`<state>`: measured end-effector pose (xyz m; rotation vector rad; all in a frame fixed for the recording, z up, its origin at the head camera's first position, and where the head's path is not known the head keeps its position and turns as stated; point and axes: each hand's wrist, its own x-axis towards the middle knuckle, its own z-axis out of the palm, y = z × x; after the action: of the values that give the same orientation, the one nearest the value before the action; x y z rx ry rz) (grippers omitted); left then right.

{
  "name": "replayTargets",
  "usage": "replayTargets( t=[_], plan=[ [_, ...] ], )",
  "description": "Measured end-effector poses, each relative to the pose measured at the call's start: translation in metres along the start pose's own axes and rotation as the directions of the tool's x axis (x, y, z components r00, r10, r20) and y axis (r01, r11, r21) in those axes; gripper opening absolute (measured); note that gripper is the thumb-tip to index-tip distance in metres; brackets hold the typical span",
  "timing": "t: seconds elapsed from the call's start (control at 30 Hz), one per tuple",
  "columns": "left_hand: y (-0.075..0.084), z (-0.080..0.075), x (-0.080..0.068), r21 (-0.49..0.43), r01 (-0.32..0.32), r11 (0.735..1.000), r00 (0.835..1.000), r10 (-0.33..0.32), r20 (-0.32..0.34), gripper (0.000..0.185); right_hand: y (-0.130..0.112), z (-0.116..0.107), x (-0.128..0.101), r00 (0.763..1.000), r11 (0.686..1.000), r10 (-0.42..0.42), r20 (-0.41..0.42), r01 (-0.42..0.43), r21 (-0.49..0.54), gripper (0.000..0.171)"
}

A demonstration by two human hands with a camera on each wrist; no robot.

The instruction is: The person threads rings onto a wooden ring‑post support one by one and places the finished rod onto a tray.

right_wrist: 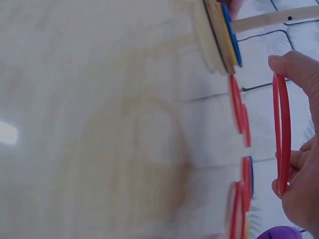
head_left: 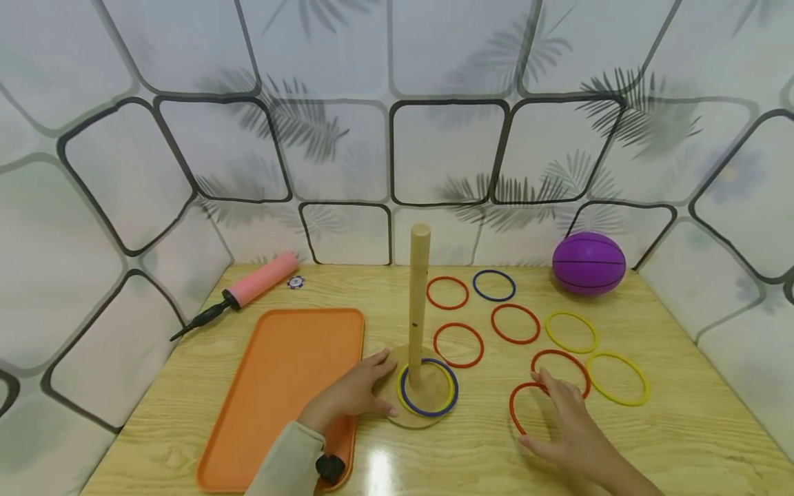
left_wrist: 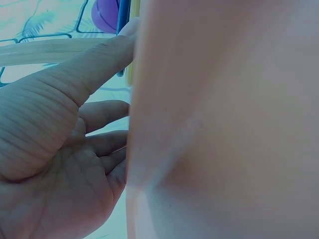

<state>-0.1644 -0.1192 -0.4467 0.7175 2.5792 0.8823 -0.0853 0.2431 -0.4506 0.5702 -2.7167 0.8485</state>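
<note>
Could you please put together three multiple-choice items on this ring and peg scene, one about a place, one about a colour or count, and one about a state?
1. Where does the purple ball sit?
A. on the orange tray
B. at the far right of the table, by the wall
C. beside the pink pump

2. Which rings lie round the peg on its base?
A. two red
B. one red and one yellow
C. one blue and one yellow

3. What is the right hand doing?
A. holding a red ring
B. resting flat on the tray
C. gripping the peg

Answers: 1 B, the ball is in the far right corner. 2 C, a blue ring and a yellow ring circle the peg's foot. 3 A, the right wrist view shows fingers pinching the red ring.
</note>
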Motion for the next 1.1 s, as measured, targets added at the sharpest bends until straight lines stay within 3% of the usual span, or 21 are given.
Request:
replayTargets(
  t=[0.23, 0.57, 0.73, 0.97, 1.1],
  plan=[
    [-0.001, -0.001, 0.0, 0.012, 0.004, 1.0, 1.0, -0.004, 0.001, 0.085, -0.004, -0.017, 0.028, 0.978, 0.978, -0.206, -0.036, 0.205, -0.022, 0.117],
    [0.0, -0.001, -0.001, 0.011, -0.01, 1.0, 1.0, 0.01, -0.005, 0.086, -0.02, -0.056, 0.077, 0.944, 0.945, -0.328, 0.033, 0.328, -0.002, 0.112],
    [0.001, -0.001, -0.002, 0.007, -0.02, 1.0, 1.0, 0.021, -0.01, 0.086, -0.031, -0.08, 0.101, 0.91, 0.911, -0.411, 0.058, 0.408, 0.069, 0.11],
    [0.002, -0.002, -0.002, 0.004, -0.025, 1.0, 1.0, 0.025, -0.008, 0.084, -0.052, -0.112, 0.136, 0.811, 0.809, -0.58, 0.076, 0.563, 0.167, 0.107],
    [0.002, -0.002, -0.003, -0.013, -0.011, 1.0, 1.0, 0.011, 0.0, 0.084, -0.066, -0.13, 0.151, 0.8, 0.806, -0.589, 0.114, 0.57, 0.161, 0.11]
  ],
)
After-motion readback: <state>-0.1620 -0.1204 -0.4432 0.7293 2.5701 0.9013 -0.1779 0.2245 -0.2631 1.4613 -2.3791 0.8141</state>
